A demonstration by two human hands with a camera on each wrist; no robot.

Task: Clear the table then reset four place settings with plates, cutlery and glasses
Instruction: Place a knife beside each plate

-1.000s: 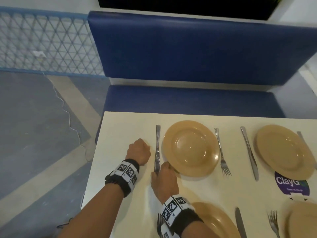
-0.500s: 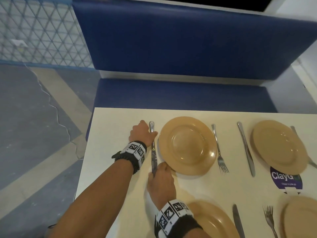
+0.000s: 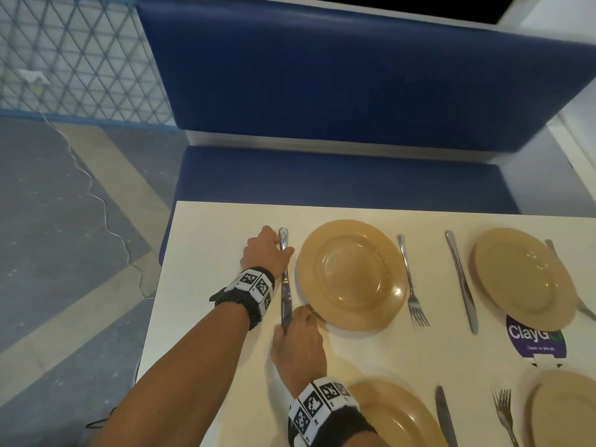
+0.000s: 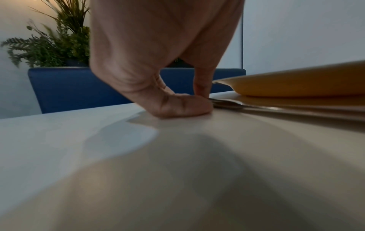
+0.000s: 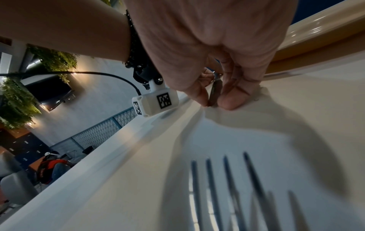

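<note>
Steel table knife (image 3: 285, 285), slim and polished, lies near the table's (image 3: 206, 253) far left corner, just beside a tan round plate (image 3: 351, 275). Head view: left hand (image 3: 263, 251) pinches the handle end, right hand (image 3: 298, 341) the blade tip. Left wrist view: fingertips (image 4: 183, 106) curl against the handle (image 4: 227, 104). Right wrist view: thumb and finger (image 5: 230, 100) nip the blade (image 5: 215, 92). Probably stiff, light, slippery; best held at both ends.
</note>
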